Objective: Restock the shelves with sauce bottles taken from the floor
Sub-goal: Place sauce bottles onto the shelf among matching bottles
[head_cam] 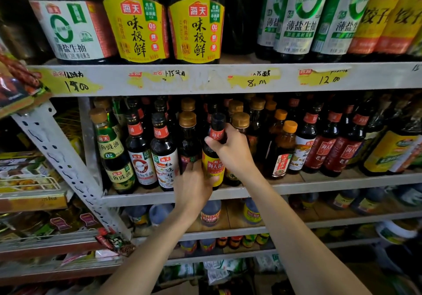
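Observation:
A dark sauce bottle (215, 169) with a yellow label and a black cap stands at the front edge of the middle shelf (319, 184). My right hand (230, 148) grips its neck just under the cap. My left hand (194, 187) wraps around its lower body from the left and below, and also touches the dark bottle (188, 141) beside it. Rows of similar dark bottles fill the shelf on both sides and behind.
Big soy sauce jugs (137, 27) stand on the upper shelf above a rail with yellow price tags (253, 81). Lower shelves hold smaller bottles (211, 212) and packets. A perforated metal upright (59, 157) slants at the left, with packaged goods beyond.

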`<move>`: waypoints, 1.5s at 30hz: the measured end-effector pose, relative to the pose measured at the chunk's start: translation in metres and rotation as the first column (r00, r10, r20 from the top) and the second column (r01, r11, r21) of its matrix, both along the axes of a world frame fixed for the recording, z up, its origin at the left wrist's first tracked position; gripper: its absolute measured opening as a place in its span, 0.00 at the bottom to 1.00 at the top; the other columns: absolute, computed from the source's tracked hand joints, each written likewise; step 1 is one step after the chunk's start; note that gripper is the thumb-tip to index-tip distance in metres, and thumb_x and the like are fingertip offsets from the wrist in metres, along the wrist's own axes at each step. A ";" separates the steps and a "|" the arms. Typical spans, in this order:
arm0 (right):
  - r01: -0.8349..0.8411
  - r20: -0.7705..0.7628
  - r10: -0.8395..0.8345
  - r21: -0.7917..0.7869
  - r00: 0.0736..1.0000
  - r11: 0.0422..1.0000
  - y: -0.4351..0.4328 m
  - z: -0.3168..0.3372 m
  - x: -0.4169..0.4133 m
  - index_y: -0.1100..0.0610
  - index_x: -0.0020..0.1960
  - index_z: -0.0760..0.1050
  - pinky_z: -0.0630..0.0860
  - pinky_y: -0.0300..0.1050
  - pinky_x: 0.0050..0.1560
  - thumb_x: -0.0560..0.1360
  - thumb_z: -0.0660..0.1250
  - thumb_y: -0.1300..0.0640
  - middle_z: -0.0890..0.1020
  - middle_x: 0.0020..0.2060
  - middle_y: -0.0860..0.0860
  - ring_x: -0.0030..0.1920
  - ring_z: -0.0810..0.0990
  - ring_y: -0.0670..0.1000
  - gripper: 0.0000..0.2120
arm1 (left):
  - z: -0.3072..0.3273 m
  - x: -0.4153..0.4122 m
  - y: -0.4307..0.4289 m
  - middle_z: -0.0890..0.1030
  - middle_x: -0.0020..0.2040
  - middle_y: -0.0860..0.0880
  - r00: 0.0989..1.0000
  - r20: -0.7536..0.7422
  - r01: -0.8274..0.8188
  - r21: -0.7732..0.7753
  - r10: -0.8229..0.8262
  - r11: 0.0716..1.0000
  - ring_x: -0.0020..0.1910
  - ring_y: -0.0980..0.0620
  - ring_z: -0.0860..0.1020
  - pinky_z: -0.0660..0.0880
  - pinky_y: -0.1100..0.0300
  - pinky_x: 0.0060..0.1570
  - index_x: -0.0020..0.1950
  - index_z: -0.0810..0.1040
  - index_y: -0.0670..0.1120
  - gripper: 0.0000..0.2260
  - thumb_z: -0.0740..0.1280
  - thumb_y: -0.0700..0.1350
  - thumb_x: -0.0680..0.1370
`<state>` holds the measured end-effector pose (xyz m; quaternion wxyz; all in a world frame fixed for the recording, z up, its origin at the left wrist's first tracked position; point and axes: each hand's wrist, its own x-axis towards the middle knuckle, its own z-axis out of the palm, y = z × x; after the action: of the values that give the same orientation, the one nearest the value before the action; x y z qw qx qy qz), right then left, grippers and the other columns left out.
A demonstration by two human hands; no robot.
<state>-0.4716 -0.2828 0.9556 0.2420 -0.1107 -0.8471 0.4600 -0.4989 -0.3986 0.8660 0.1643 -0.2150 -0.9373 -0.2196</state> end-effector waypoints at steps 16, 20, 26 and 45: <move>0.031 0.137 -0.033 0.020 0.990 0.999 -0.013 0.005 -0.020 0.60 0.56 0.72 0.76 0.56 0.57 0.78 0.69 0.54 0.80 0.54 0.56 0.56 0.79 0.60 0.12 | 0.000 -0.006 0.004 0.83 0.44 0.44 0.998 0.056 -0.022 -0.061 0.026 0.998 0.43 0.41 0.82 0.75 0.48 0.50 0.49 0.74 0.42 0.20 0.70 0.60 0.74; 0.049 0.229 -0.108 0.249 0.967 0.967 -0.011 0.018 -0.023 0.62 0.55 0.77 0.75 0.54 0.58 0.75 0.73 0.50 0.74 0.58 0.58 0.58 0.76 0.63 0.17 | 0.000 -0.006 0.004 0.83 0.42 0.44 0.998 0.052 -0.017 -0.057 0.020 0.998 0.41 0.42 0.82 0.76 0.50 0.45 0.48 0.74 0.42 0.20 0.70 0.59 0.74; 0.117 0.276 -0.279 0.484 0.920 0.867 -0.012 0.034 -0.023 0.59 0.60 0.75 0.74 0.52 0.44 0.73 0.72 0.40 0.78 0.58 0.58 0.56 0.79 0.64 0.26 | -0.001 -0.007 0.004 0.83 0.40 0.46 0.999 0.034 -0.014 -0.091 0.017 0.996 0.40 0.45 0.82 0.74 0.53 0.42 0.50 0.73 0.44 0.19 0.68 0.60 0.76; 0.075 0.105 -0.173 0.608 0.979 0.790 -0.007 0.047 -0.032 0.60 0.61 0.72 0.68 0.49 0.38 0.74 0.69 0.62 0.81 0.47 0.61 0.48 0.81 0.66 0.17 | -0.018 -0.008 0.016 0.82 0.36 0.46 0.995 0.100 0.037 -0.149 -0.022 0.988 0.37 0.45 0.82 0.65 0.59 0.31 0.44 0.76 0.46 0.13 0.62 0.54 0.81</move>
<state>-0.5040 -0.2894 1.0022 0.2276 -0.1191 -0.9562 0.1406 -0.5069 -0.3825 0.8483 0.0983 -0.2295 -0.9548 -0.1611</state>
